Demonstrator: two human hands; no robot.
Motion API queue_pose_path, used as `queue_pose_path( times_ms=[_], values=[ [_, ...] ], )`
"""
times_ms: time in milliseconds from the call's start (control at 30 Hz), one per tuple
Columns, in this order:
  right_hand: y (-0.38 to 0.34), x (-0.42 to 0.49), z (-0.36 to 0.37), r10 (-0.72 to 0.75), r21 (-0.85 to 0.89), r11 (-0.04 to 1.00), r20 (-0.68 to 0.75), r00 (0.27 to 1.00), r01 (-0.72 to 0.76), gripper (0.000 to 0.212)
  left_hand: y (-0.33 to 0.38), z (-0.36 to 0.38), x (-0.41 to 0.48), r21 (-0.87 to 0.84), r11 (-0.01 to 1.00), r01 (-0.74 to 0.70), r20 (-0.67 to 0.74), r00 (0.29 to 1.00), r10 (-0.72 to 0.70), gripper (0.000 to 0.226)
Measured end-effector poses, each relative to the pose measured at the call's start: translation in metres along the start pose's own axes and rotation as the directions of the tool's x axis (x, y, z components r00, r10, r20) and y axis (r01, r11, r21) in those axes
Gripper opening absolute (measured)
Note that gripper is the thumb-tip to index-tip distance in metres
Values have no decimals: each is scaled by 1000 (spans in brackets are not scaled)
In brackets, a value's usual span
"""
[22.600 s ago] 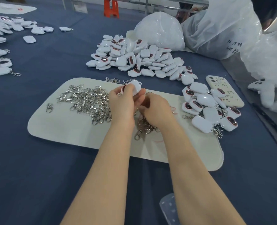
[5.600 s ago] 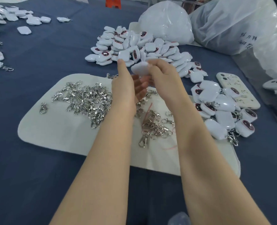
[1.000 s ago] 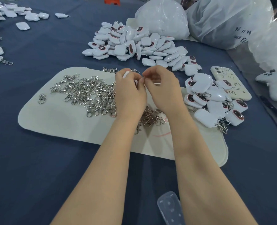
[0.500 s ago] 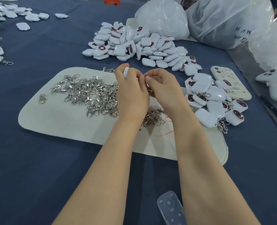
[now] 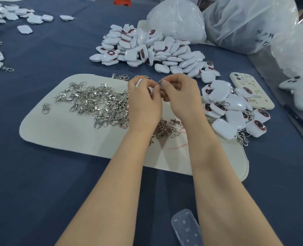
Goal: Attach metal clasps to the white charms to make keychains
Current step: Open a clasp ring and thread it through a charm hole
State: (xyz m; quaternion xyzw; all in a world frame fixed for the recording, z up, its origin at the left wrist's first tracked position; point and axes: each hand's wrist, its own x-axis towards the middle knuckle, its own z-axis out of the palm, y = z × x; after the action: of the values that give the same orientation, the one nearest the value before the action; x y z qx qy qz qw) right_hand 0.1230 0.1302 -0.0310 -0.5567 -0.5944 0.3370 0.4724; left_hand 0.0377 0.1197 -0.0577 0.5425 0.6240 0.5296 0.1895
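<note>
Our left hand (image 5: pixel 143 102) curls its grip round a glossy white charm (image 5: pixel 138 82), mostly hidden; our right hand (image 5: pixel 181 96) pinches a small metal clasp (image 5: pixel 161 88).

white charms (image 5: pixel 148 48) with dark-red ovals — silver clasps (image 5: pixel 97 102) — navy cloth (image 5: pixel 40 174).

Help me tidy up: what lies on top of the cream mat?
On the cream mat lie a big heap of silver clasps, one stray clasp and a smaller bunch. The left hand and right hand cover whatever lies beneath them.
</note>
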Motion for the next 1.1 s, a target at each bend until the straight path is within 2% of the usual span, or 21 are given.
queue_pose_path(
  times_ms=[200,433,633,833,1100],
  values=[
    [-1,-1,2,-22,19,1000,-7,1000,22,19,0,-1,1,-36,999,14,-32,999,-15,9],
    [0,-2,2,-46,-6,999,3,999,46,10,3,-2,0,-110,993,52,-40,998,-57,9],
    [1,-2,2,-125,-33,991,70,990,127,14,3,-5,2,-107,993,58,-67,996,-65,8],
    [4,-3,3,-220,-90,971,14,975,220,13,3,-6,2,-92,994,61,-67,995,-67,7],
    [7,-4,6,-198,-74,978,-12,980,197,10,-2,-3,2,-72,997,27,-68,997,-32,10]
  ],
)
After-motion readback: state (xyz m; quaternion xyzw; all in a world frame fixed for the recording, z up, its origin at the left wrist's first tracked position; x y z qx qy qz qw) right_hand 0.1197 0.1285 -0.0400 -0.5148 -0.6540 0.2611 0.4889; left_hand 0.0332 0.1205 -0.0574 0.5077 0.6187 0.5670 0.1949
